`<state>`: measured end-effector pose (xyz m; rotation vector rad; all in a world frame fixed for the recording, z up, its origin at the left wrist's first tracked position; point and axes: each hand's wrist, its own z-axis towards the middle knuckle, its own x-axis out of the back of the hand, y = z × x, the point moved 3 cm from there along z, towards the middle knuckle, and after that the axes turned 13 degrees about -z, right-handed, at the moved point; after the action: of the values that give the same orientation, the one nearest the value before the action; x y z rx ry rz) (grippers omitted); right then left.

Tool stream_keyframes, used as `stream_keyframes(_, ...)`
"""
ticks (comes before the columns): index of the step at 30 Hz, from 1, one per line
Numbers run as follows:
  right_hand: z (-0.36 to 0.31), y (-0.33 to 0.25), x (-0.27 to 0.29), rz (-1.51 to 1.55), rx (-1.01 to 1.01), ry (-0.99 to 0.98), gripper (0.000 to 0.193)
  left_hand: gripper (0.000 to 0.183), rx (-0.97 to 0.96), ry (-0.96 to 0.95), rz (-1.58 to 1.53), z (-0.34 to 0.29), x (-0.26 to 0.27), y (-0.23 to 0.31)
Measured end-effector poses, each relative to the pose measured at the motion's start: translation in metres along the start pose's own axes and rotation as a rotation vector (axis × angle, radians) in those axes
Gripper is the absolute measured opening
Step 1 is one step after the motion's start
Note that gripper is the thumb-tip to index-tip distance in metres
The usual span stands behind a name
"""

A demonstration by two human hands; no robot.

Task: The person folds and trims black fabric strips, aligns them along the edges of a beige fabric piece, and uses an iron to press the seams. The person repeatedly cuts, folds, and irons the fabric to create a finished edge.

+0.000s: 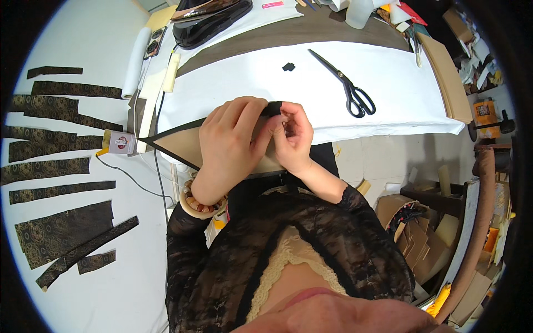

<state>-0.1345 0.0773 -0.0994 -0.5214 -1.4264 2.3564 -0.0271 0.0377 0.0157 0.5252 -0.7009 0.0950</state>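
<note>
Black-edged tan panel (180, 145) pinched between left hand (230, 139) and right hand (293, 136)

Bench (111, 288) white; on its left, fabric strips (61, 230) black with a gold round motif pattern. Panel (180, 145) under the hands tan with a black edge, small scrap (288, 67) on the far white sheet (388, 100) black, scissors (347, 89) to the right black all over. Sleeves (355, 233) near the camera black lace over cream lace trim (283, 261), bracelet (200, 206) cream with brown-and-orange beads, cardboard (444, 72) far right tan, iron (208, 19) far left black.
</note>
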Motion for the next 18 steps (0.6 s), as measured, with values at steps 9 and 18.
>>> stream_keyframes(9, -0.01, 0.0, 0.004, 0.053, 0.065, -0.072, 0.028, 0.007, 0.035, 0.214, -0.119, -0.011, -0.007, 0.002)
stream_keyframes(18, -0.001, -0.015, 0.015, -0.056, 0.282, 0.044, 0.047, 0.008, 0.042, 0.291, -0.128, -0.015, -0.006, 0.002)
